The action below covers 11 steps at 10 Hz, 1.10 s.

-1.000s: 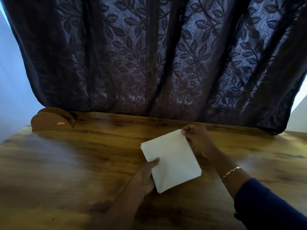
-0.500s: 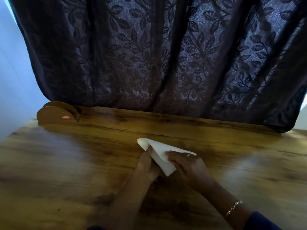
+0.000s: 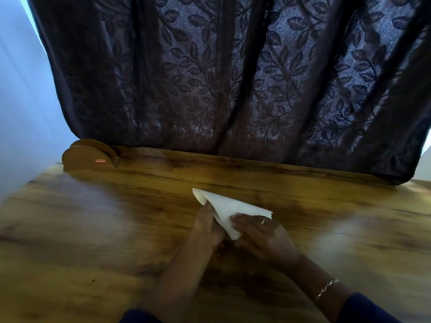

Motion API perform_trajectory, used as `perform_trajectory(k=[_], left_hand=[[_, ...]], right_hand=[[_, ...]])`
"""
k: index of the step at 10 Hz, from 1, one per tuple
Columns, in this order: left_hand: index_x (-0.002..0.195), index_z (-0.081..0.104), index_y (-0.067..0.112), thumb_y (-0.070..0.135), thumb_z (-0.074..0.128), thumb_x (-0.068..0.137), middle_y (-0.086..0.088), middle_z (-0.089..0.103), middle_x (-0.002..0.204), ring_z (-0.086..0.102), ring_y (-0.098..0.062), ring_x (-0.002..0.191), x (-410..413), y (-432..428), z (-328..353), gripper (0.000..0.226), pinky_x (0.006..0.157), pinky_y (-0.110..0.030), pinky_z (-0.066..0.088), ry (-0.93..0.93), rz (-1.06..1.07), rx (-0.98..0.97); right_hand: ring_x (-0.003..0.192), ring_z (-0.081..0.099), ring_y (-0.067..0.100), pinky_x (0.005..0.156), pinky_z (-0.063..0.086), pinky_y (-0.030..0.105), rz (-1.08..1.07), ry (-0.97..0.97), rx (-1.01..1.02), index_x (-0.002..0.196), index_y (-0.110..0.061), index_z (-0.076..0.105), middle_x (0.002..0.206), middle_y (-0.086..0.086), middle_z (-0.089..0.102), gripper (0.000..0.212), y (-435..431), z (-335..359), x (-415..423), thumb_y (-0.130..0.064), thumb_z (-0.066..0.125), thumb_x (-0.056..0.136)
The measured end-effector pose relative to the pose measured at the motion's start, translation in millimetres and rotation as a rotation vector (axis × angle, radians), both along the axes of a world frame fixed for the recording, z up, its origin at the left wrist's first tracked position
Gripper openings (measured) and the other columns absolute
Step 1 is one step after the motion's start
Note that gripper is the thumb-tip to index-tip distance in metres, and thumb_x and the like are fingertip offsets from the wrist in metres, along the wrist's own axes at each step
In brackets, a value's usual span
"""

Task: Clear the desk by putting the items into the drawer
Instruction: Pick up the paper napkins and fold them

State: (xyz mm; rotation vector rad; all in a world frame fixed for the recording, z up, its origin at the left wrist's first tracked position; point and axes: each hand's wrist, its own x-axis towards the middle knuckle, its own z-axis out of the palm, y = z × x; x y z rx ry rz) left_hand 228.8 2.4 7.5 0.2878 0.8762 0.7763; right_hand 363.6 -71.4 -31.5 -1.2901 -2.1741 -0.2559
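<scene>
A white stack of paper napkins (image 3: pixel 227 207), folded over into a rough triangle, sits at the middle of the wooden desk (image 3: pixel 93 229). My left hand (image 3: pixel 206 226) holds its left edge, thumb up along the fold. My right hand (image 3: pixel 258 234) presses and grips the lower right part, fingers curled over the paper; a ring and a bracelet show on that arm. No drawer is in view.
A brown semicircular napkin holder (image 3: pixel 89 158) stands at the desk's far left corner. A dark leaf-patterned curtain (image 3: pixel 233 78) hangs along the desk's far edge. A pale wall lies to the left.
The napkin stack went from flat and square to folded into a triangle. My right hand came from its far corner down onto its near right side; the camera tilted slightly.
</scene>
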Motion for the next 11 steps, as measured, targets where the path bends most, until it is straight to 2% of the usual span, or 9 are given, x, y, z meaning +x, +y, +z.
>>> perform_trajectory(k=[1,3,4,5,6,7,8,9,11], left_hand=[[0.137,0.037,0.005,0.031,0.031,0.101,-0.018,0.041,0.143,0.038,-0.033,0.132,-2,-10,13,0.046,0.095,-0.042,0.036,-0.051,0.05,-0.048],[0.142,0.032,0.004,0.035,0.032,0.1,-0.019,0.04,0.144,0.043,-0.035,0.129,-9,-24,10,0.052,0.093,-0.041,0.042,-0.062,0.02,0.015],[0.127,0.046,0.007,0.039,0.05,0.092,-0.019,0.059,0.117,0.06,-0.033,0.099,-20,-29,8,0.047,0.076,-0.043,0.051,0.103,0.111,0.102],[0.131,0.043,0.02,0.032,0.064,0.083,-0.007,0.051,0.131,0.055,-0.021,0.109,-43,-36,3,0.054,0.083,-0.038,0.052,0.409,0.148,0.561],[0.142,0.033,0.027,0.045,0.077,0.066,0.013,0.036,0.14,0.035,-0.006,0.126,-66,-33,1,0.09,0.103,-0.033,0.036,0.881,-0.111,1.133],[0.132,0.049,0.021,0.034,0.076,0.074,0.006,0.053,0.124,0.046,-0.011,0.112,-76,-29,5,0.065,0.1,-0.037,0.04,1.2,-0.331,1.281],[0.105,0.065,0.007,0.021,0.07,0.081,-0.005,0.065,0.09,0.062,-0.024,0.086,-82,-33,13,0.028,0.076,-0.042,0.052,1.139,-0.296,1.173],[0.095,0.068,0.005,0.014,0.068,0.083,-0.007,0.066,0.084,0.063,-0.025,0.081,-96,-38,17,0.015,0.074,-0.043,0.052,1.103,-0.223,1.135],[0.094,0.069,0.003,0.012,0.068,0.083,-0.01,0.068,0.087,0.064,-0.025,0.083,-133,-29,23,0.014,0.072,-0.035,0.051,1.12,-0.165,1.107]], right_hand=[[0.111,0.055,0.015,0.092,0.043,0.027,0.03,-0.055,0.032,0.116,-0.014,0.054,0.117,0.007,0.066,0.032,2,-7,3,-0.032,0.05,0.09],[0.088,0.065,0.014,0.077,0.048,0.023,-0.018,0.155,0.078,0.099,-0.015,0.063,0.096,0.004,0.072,0.019,-4,5,-3,-0.022,0.048,0.09],[0.078,0.063,0.004,0.065,0.048,0.012,-0.107,0.315,-0.021,0.097,-0.015,0.065,0.088,0.002,0.071,0.022,-5,21,-3,-0.019,0.049,0.083],[0.079,0.058,-0.001,0.066,0.046,0.007,-0.16,0.448,-0.156,0.098,-0.009,0.067,0.088,-0.001,0.069,0.035,-3,37,1,-0.031,0.045,0.083],[0.082,0.06,0.004,0.069,0.05,0.019,-0.127,0.451,-0.288,0.106,-0.008,0.065,0.094,-0.008,0.062,0.03,-1,52,0,-0.028,0.054,0.087],[0.077,0.053,-0.008,0.067,0.044,0.008,-0.093,0.438,-0.311,0.106,-0.009,0.066,0.088,-0.017,0.057,0.019,1,66,-9,-0.008,0.061,0.087],[0.074,0.054,-0.01,0.066,0.042,0.008,-0.057,0.46,-0.338,0.101,-0.013,0.067,0.082,-0.022,0.056,0.016,1,77,-21,-0.008,0.062,0.086],[0.08,0.057,-0.002,0.069,0.043,0.011,-0.01,0.48,-0.413,0.105,-0.016,0.066,0.087,-0.017,0.061,0.019,3,83,-33,-0.013,0.062,0.087],[0.077,0.053,-0.006,0.066,0.04,0.008,0.021,0.433,-0.514,0.102,-0.019,0.064,0.085,-0.018,0.058,0.016,24,95,-65,-0.016,0.062,0.087]])
